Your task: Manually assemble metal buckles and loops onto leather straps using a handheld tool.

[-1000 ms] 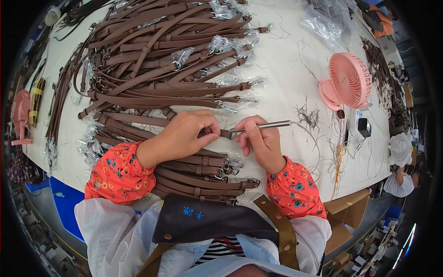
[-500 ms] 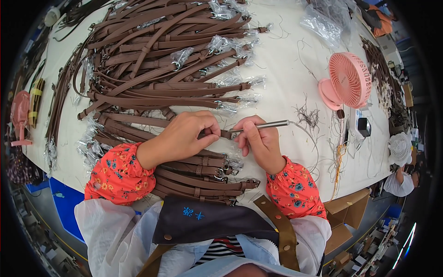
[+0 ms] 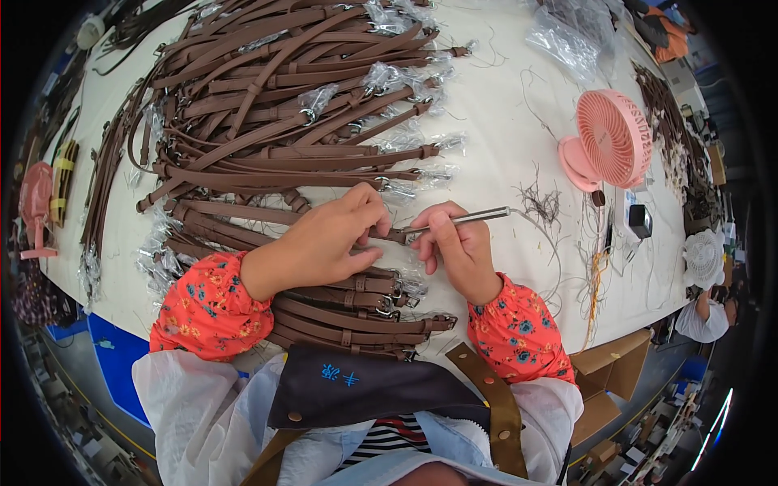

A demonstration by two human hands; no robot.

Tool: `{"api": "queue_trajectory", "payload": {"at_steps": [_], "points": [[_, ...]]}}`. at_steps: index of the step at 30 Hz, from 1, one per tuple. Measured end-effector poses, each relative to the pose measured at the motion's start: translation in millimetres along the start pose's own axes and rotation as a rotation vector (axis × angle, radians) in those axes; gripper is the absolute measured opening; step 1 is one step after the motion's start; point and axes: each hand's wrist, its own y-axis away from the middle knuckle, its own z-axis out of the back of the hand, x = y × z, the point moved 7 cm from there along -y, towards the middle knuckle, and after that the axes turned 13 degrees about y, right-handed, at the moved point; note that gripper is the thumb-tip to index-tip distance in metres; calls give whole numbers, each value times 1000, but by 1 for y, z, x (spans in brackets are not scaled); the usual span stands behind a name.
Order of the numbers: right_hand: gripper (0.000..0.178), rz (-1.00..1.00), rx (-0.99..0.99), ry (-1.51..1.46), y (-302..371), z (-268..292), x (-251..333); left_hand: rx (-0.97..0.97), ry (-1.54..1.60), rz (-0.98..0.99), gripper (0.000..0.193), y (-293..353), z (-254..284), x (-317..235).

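My right hand (image 3: 458,251) grips a slim silver pen-shaped tool (image 3: 484,215) with a thin pale cord running from its back end. The tool's tip points left, at the buckle end of a brown strap (image 3: 396,236). My left hand (image 3: 328,236) is over the same strap, its thumb and forefinger apart beside that end. The palm hides part of the strap, and I cannot see whether the lower fingers touch it. Several more brown buckled straps (image 3: 356,324) lie just nearer to me, some with clear plastic wrap on the buckles.
A large heap of brown straps (image 3: 267,89) covers the table's far left. At the right stands a pink fan (image 3: 613,138), with dark thread scraps (image 3: 539,201) to its left. Clear plastic bags (image 3: 571,36) lie far right. A cardboard box (image 3: 612,373) sits off the right edge.
My left thumb and forefinger have parted from a pinch, and the hand has lifted slightly. My right hand and the pen-shaped tool stay nearly in place.
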Motion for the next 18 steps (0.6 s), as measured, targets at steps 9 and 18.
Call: {"api": "queue_trajectory", "payload": {"at_steps": [9, 18], "points": [[40, 49, -11, -9, 0, 0, 5, -108, -405, -272, 16, -3, -11, -1], [52, 29, 22, 22, -1, -2, 4, -95, -358, -261, 15, -7, -8, 1]]}}
